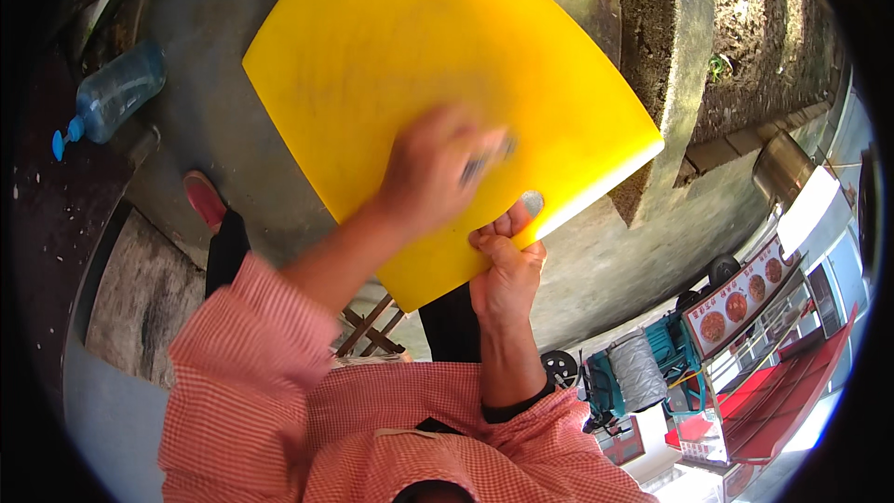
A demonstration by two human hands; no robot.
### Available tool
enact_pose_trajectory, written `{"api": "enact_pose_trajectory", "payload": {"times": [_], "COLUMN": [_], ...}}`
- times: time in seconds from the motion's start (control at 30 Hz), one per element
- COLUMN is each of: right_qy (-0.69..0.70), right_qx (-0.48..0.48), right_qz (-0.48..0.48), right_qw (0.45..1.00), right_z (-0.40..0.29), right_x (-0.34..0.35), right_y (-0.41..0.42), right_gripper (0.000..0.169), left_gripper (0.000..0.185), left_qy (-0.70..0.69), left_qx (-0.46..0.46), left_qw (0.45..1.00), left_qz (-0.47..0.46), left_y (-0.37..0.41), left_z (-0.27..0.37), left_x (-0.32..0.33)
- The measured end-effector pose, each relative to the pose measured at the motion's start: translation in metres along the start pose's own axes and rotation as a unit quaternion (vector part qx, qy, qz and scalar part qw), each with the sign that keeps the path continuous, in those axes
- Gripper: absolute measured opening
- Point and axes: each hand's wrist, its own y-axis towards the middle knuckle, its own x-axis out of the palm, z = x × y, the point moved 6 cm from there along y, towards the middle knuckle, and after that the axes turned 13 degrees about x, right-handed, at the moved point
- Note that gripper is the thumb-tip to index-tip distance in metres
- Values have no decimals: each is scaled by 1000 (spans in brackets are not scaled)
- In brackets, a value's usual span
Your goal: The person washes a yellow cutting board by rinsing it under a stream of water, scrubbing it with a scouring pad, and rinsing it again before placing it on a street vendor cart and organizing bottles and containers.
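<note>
A large yellow plastic board (391, 35), like a cutting board, is tilted in front of me and has faint grey scuffs on its face. My left hand (436, 168) is over the board, blurred by motion, its fingers closed on a small dark grey object (475, 169). Blur hides what that object is. At the board's near corner, my right hand (510, 258) grips the edge by the oval handle hole (533, 204). Several of its fingers show at the hole, with the thumb below them.
A clear blue bottle with a pump top (119, 92) lies at left. Below the board are a wooden folding stool's legs (370, 328) and my pink shoe (203, 199). Concrete kerbs (646, 84) run along the right, near a metal pot (783, 166). Lower right stands a teal tricycle (670, 356).
</note>
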Motion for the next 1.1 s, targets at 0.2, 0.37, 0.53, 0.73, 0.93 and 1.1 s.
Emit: {"api": "enact_pose_trajectory", "payload": {"times": [0.2,0.37,0.53,0.73,0.93,1.1], "right_qy": [-5,11,-9,-9,-7,-5], "right_qx": [-1,-10,1,-9,-21,-17], "right_qz": [-4,-4,12,-32,-33,-35], "right_qw": [1000,1000,1000,999,999,999], "right_z": [4,5,-1,12,5,9], "right_x": [-4,-6,-3,-13,-10,-12], "right_y": [3,2,1,1,4,2], "right_gripper": [39,42,37,42,38,41], "left_gripper": [24,23,22,21,18,20], "left_qy": [-36,34,35,66,36,76], "left_qx": [21,13,-15,-55,-8,-39], "left_qw": [998,999,999,996,998,996], "left_qz": [55,31,37,24,47,29], "left_y": [-46,24,7,24,-15,26], "left_z": [18,-1,-6,-36,-19,-48], "left_x": [0,7,3,-6,-2,-9]}}
